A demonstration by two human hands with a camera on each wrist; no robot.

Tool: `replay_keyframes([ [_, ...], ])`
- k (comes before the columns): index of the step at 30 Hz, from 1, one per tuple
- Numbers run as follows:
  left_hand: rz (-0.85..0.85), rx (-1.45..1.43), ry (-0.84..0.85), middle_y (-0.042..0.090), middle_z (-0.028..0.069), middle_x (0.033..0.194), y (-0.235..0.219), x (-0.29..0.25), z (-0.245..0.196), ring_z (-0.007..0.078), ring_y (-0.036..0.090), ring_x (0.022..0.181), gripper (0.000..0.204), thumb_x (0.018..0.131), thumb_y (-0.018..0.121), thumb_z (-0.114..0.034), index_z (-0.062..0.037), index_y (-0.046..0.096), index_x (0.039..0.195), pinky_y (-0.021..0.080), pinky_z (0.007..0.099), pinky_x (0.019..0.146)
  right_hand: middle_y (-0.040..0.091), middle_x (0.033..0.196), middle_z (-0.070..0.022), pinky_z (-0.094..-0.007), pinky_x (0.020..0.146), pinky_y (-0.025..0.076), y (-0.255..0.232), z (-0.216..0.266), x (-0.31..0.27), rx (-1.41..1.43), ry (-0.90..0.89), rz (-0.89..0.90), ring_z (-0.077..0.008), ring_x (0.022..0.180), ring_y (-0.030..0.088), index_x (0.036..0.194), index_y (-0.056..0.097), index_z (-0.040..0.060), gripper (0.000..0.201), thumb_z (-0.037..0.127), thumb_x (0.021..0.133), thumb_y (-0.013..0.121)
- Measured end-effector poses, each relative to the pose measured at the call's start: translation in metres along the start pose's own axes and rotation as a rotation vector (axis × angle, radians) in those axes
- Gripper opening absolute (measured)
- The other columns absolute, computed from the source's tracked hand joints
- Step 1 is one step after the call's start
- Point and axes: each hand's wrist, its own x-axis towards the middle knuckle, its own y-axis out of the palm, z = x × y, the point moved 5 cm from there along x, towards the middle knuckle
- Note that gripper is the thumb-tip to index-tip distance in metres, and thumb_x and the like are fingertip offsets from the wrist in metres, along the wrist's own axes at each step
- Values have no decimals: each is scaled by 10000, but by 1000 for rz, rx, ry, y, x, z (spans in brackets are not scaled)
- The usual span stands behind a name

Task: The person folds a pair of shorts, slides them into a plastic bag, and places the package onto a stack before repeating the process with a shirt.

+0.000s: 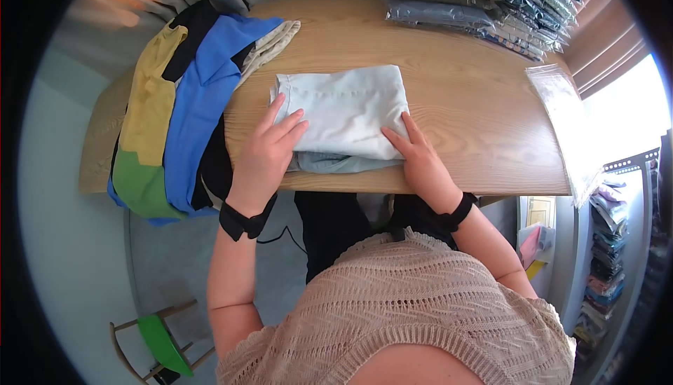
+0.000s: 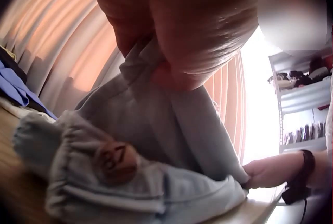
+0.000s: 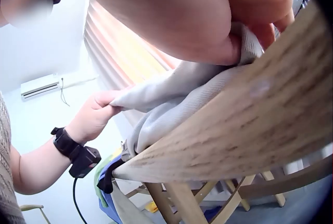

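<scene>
A pale blue garment (image 1: pixel 343 115), folded into a rough rectangle, lies at the front edge of the wooden table in the head view. My left hand (image 1: pixel 270 150) holds its left side, with the fingers spread over the top. On the opposite side my right hand (image 1: pixel 420 157) pinches the fold near the front right corner. The left wrist view shows the upper layer raised between the hands, and a round tag (image 2: pixel 115 161) marked 87 by a gathered edge. In the right wrist view, the right thumb (image 3: pixel 223 52) presses under the cloth (image 3: pixel 171 102).
Blue, yellow, green and black clothes (image 1: pixel 151 119) are heaped at the table's left end. Stacks of bagged garments (image 1: pixel 484 0) stand at the back right. Clear plastic bags (image 1: pixel 564 129) hang over the right edge. A green-seated chair (image 1: pixel 165 343) is on the floor at left.
</scene>
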Motion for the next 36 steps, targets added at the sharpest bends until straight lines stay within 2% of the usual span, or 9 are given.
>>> replay_keyframes([
  [4,155,222,22,601,65,1199,14,-32,-2,295,460,1242,445,692,531,86,-44,640,1104,445,383,955,301,1420,-228,-488,1056,304,5,-1,2,-104,-7,30,-393,1305,324,1298,505,167,632,-120,736,465],
  [8,190,-100,-165,556,78,1259,9,-47,2,294,420,1277,485,692,579,45,-72,608,1162,410,388,995,291,1438,-200,-534,1067,259,7,-3,1,-176,30,72,-374,1331,302,1312,492,185,622,-82,750,474],
  [14,287,-88,-183,391,97,1409,7,-54,4,316,381,1296,599,658,645,61,-103,542,1225,433,374,974,330,1424,-179,-525,1085,217,-9,21,4,-453,-80,30,-353,1334,310,1299,493,145,568,28,745,546],
  [16,268,-8,-137,447,91,1349,15,-59,6,311,421,1249,547,676,633,49,-95,555,1198,460,362,916,355,1411,-170,-519,1084,218,-8,37,4,-497,-157,8,-344,1327,323,1294,491,127,561,57,742,566],
  [18,247,69,-89,504,85,1289,20,-63,2,307,461,1203,495,695,622,37,-88,568,1170,488,351,858,409,1369,-143,-491,1060,265,-1,58,0,-133,-356,93,-312,1287,373,1289,477,112,604,128,713,660],
  [21,74,162,127,601,36,1074,17,-67,-19,248,549,1006,459,660,640,-7,-93,586,1107,485,345,768,457,1324,-111,-469,1035,304,4,62,-9,-144,-398,90,-276,1244,415,1284,469,132,711,221,639,755],
  [29,-117,-32,195,611,56,1004,-22,-32,-59,254,587,935,511,589,716,-121,-96,588,1084,478,379,749,564,1168,-105,-424,966,380,-12,62,-14,-42,-456,-108,-255,1129,528,1149,522,135,569,232,644,765],
  [34,-70,-219,114,614,133,940,-69,25,-87,300,613,846,514,660,721,-120,-57,567,1146,477,360,775,656,982,-130,-323,829,493,-53,61,-2,595,-140,47,-276,906,647,1173,552,27,484,87,724,723],
  [36,-83,-339,23,617,155,977,-85,51,-90,297,611,856,493,758,704,-144,-39,542,1211,471,351,789,648,1063,-80,-280,867,464,-81,63,4,844,61,89,-140,984,600,1222,541,16,427,73,820,672],
])
